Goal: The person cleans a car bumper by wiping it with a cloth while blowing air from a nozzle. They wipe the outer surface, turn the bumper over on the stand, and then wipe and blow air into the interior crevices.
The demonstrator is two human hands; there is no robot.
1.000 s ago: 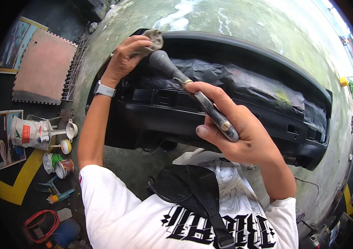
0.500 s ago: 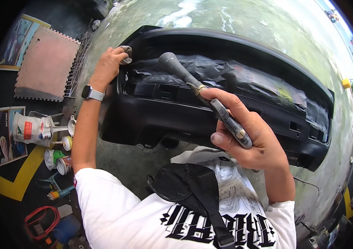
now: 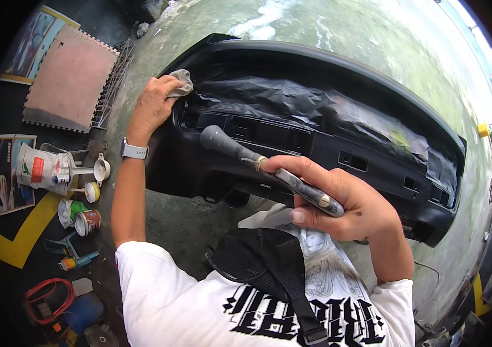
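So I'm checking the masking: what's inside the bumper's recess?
Crumpled black sheeting lines the bumper recess. The left hand presses a rag at its end. What's beneath the sheeting is hidden.

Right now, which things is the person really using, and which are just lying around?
In use: black bumper, grey rag in left hand, brush in right hand.

Lying about: paint can, white bag, pink mat, red cable.

Shirt lettering unreadable; poster perhaps "BEFORE".
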